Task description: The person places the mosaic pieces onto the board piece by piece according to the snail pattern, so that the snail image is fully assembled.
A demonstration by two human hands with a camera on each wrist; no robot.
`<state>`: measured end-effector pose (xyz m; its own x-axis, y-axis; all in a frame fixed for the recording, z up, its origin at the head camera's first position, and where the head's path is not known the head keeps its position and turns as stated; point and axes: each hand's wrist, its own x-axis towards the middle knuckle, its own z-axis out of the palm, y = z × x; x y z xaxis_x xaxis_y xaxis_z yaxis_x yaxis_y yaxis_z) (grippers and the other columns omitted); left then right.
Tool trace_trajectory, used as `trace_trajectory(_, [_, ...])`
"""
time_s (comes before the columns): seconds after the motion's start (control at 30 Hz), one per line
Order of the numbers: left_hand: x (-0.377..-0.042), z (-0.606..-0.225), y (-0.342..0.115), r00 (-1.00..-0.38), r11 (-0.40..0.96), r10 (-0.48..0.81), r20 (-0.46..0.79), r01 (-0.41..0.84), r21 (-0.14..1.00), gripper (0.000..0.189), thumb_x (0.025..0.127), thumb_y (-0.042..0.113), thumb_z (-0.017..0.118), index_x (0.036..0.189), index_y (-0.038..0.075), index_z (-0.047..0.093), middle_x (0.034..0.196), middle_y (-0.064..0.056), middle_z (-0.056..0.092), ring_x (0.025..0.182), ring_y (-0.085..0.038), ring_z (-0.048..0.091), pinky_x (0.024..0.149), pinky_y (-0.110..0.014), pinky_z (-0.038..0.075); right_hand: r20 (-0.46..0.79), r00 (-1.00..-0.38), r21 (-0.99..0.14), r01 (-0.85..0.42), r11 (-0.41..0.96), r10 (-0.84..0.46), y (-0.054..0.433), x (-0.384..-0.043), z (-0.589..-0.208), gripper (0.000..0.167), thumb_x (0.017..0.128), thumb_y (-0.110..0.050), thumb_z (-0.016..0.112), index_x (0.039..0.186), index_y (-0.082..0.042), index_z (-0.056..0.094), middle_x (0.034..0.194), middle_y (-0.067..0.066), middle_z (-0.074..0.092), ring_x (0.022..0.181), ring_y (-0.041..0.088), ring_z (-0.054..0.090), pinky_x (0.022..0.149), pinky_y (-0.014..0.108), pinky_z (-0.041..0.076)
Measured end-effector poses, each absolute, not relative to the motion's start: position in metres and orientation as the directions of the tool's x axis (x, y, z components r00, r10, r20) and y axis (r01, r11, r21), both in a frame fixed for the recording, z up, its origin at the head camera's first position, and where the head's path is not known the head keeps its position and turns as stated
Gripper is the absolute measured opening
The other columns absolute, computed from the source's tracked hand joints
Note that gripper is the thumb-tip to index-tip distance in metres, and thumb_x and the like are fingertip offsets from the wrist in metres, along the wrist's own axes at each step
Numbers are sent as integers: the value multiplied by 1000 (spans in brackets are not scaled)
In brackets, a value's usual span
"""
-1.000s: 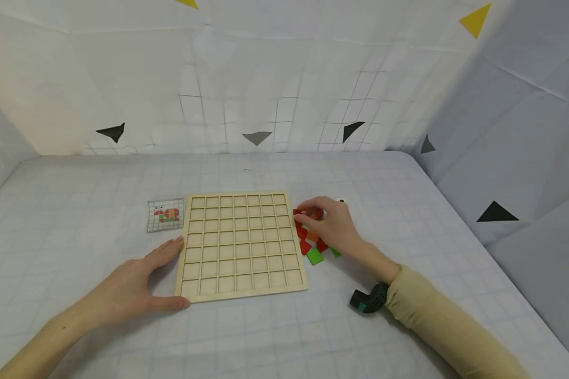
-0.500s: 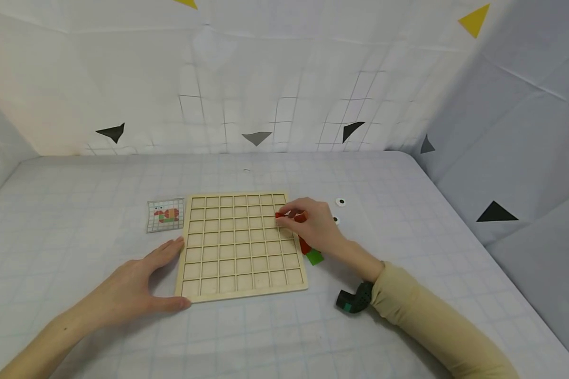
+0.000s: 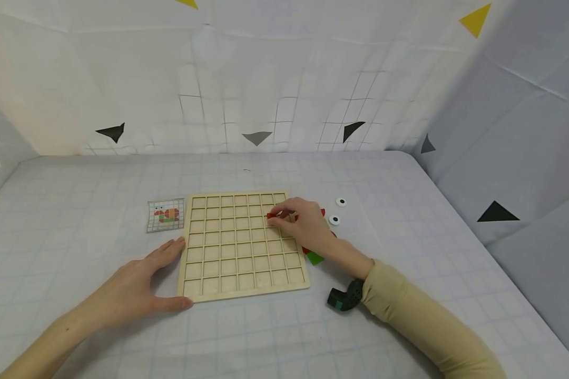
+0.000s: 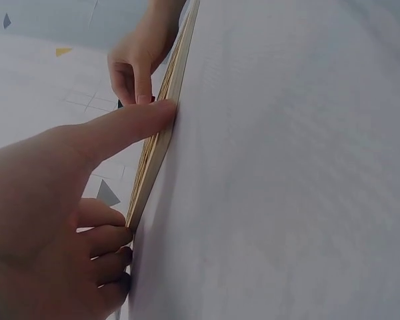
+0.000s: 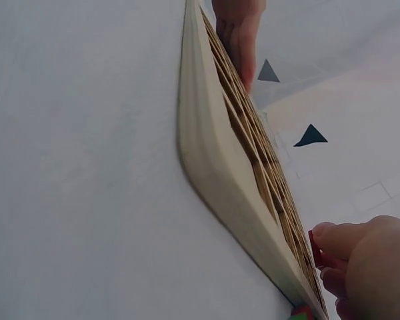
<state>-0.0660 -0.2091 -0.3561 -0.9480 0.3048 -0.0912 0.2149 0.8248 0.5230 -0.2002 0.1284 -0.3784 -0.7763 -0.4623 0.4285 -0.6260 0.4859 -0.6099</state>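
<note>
Head view: left hand grips nothing; thumb and fingers spread wide, thumb at the near left corner of the wooden grid board, fingertips against its left edge. Right hand pinches a small red piece between thumb and fingers, over the right part of the grid, toward the far side. Red piece peeks out leftward from the fingertips; full shape covered. Board lies flat, close to square, its near edge rising slightly to the right. Picture card sits just beside the far left corner. Right of the board: a green piece, red bits partly behind the hand, two eye discs.

Left wrist view: left thumb lies nearly straight, tip on the board's rim; the other fingers bend a little against the edge lower down. Board seen almost edge-on, long line running from top to lower left. Right hand beyond it, fingertips together.

Right wrist view: red piece caught between thumb and finger, seen as a narrow strip; long axis steep, top leaning slightly left. Cannot tell whether it touches the grid. Left hand at the far edge.
</note>
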Motion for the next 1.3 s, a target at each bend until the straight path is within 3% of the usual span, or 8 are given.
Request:
trace_trajectory(0.27, [-66,-355,-208,-950,831,298,-94,210,515,118,66,80,71,159,19,30,160,-17,34,142,-46,36,106,-67,35,472,-744,-570,-666,481,-473,129,-202,-384,15,86,-19,80,98,-11,77,89,-2,73,79,8,62,62,25,48])
trace_trajectory(1.0, [-66,-355,-209,-950,839,296,-98,209,502,117,67,82,69,159,23,28,161,-14,34,140,-48,39,103,-68,37,470,-735,-524,-677,517,-488,128,-197,-383,15,88,-10,77,102,-11,78,92,0,74,69,9,54,60,22,43])
trace_trajectory(1.3, [-66,-355,-209,-950,840,295,-107,204,503,118,66,83,68,159,23,28,161,-14,33,141,-47,38,104,-67,37,479,-737,-521,-676,521,-477,128,-193,-380,12,87,-9,78,99,-10,76,91,1,73,75,13,59,63,24,45])
